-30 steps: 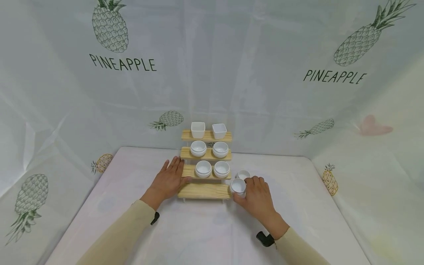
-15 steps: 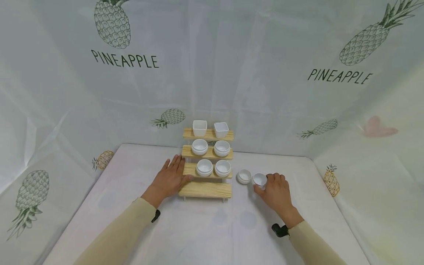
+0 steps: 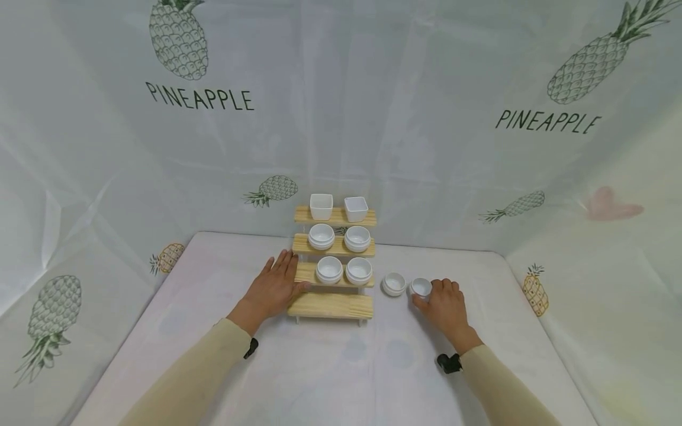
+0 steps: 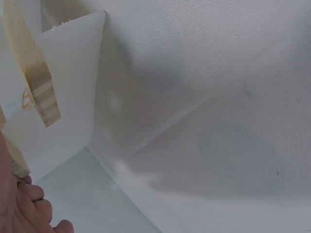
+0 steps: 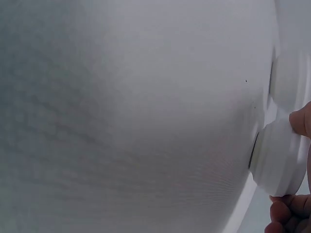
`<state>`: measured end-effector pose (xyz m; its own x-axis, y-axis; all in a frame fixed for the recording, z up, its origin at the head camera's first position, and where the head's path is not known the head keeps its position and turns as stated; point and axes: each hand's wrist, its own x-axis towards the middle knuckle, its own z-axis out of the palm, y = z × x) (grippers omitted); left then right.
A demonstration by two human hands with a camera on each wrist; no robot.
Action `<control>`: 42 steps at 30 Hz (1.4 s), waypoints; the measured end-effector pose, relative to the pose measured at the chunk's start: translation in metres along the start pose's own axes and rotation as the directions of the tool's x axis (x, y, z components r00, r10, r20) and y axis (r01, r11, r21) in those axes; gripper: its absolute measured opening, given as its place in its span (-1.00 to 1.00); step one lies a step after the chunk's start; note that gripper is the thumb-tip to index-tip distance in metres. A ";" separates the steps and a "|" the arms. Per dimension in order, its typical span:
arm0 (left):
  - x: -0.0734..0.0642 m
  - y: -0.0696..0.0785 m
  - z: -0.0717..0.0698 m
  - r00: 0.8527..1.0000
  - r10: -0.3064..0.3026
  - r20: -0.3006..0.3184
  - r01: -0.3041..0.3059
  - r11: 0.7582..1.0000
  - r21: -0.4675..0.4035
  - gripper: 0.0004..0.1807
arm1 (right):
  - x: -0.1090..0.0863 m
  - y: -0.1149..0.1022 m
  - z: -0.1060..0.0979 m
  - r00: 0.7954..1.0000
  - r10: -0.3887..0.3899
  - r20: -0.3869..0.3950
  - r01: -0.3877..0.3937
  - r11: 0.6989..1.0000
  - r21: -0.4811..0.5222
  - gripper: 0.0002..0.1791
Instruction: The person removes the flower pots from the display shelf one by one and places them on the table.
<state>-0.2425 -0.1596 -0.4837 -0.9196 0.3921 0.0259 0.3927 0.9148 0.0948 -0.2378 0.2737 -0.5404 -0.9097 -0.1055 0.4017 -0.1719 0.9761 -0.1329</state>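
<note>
My right hand (image 3: pixel 445 307) pinches a small round white bowl (image 3: pixel 421 287) between thumb and fingers, to the right of the stand. In the right wrist view this bowl (image 5: pixel 277 158) touches the tablecloth or nearly so. Just left of it is a second round white bowl (image 3: pixel 394 284). Against the left side of a four-step wooden stand (image 3: pixel 330 306) rests my left hand (image 3: pixel 270 288), its fingers straight and the thumb near the second step from the bottom. In the left wrist view the fingers (image 4: pixel 36 206) lie near a wooden board end (image 4: pixel 43 99).
On the stand's top step are two square white bowls (image 3: pixel 321 206). The two middle steps each carry a pair of round white bowls (image 3: pixel 328 270). A pale cloth covers the table (image 3: pixel 319 378), and a pineapple-printed curtain (image 3: pixel 373 118) hangs behind.
My right hand has carried the bowl from beside the bottom step rightward, past the other bowl, and set it low over the table. The left hand stays at the stand.
</note>
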 end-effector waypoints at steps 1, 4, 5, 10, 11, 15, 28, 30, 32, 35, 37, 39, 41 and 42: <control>0.000 0.000 0.000 1.000 0.001 -0.002 -0.001 1.000 0.000 -0.03 | 0.001 0.000 0.000 1.000 0.007 0.017 -0.007 1.000 0.003 -0.34; -0.001 0.000 0.001 1.000 0.004 -0.008 -0.004 1.000 0.001 -0.03 | 0.002 -0.001 0.000 0.998 0.022 0.051 -0.023 1.000 0.016 -0.33; -0.001 0.000 0.001 1.000 0.005 -0.010 -0.005 1.000 0.000 -0.03 | 0.002 -0.001 0.000 0.998 0.025 0.060 -0.026 0.999 0.020 -0.33; -0.001 0.001 0.000 1.000 0.006 -0.007 -0.006 1.000 -0.009 -0.03 | 0.004 0.000 0.000 0.993 0.048 0.108 -0.051 0.998 0.031 -0.31; -0.001 0.001 0.000 1.000 0.006 -0.006 -0.006 1.000 -0.011 -0.03 | 0.005 0.000 0.000 0.992 0.050 0.114 -0.054 0.998 0.033 -0.31; -0.001 0.000 0.001 1.000 0.007 -0.010 -0.007 1.000 -0.009 -0.03 | 0.006 0.001 0.000 0.991 0.045 0.122 -0.050 0.998 0.035 -0.31; -0.001 0.002 0.001 0.999 0.009 -0.034 -0.010 1.000 -0.013 -0.05 | 0.007 0.000 -0.001 0.993 0.031 0.111 -0.035 0.999 0.030 -0.31; -0.001 0.002 0.000 0.999 0.012 -0.036 -0.013 1.000 -0.012 -0.05 | 0.007 -0.001 -0.002 0.993 0.034 0.115 -0.038 0.999 0.031 -0.32; -0.002 0.002 0.000 0.999 0.014 -0.037 -0.014 1.000 -0.008 -0.05 | 0.007 -0.001 -0.003 0.992 0.036 0.118 -0.040 0.999 0.028 -0.32; -0.002 0.002 0.000 0.999 0.014 -0.037 -0.015 1.000 -0.009 -0.05 | 0.008 -0.001 -0.002 0.993 0.034 0.116 -0.036 0.999 0.017 -0.31; -0.002 0.002 0.000 0.999 0.013 -0.034 -0.014 1.000 -0.010 -0.05 | 0.008 -0.001 -0.002 0.993 0.028 0.111 -0.029 1.000 0.009 -0.31; -0.002 0.002 0.000 0.999 0.013 -0.032 -0.014 1.000 -0.010 -0.05 | 0.008 -0.001 -0.001 0.994 0.023 0.105 -0.023 1.000 0.003 -0.30; -0.002 0.002 0.000 0.999 0.014 -0.030 -0.014 1.000 -0.009 -0.04 | 0.007 0.000 -0.001 0.995 0.020 0.102 -0.020 1.000 0.000 -0.30; -0.002 0.001 0.000 0.999 0.014 -0.030 -0.014 1.000 -0.008 -0.04 | 0.007 0.000 0.000 0.994 0.021 0.104 -0.021 1.000 -0.002 -0.29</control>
<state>-0.2403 -0.1589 -0.4835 -0.9141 0.4016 0.0566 0.4055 0.9084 0.1020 -0.2445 0.2730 -0.5373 -0.9475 -0.1037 0.3024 -0.1517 0.9785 -0.1399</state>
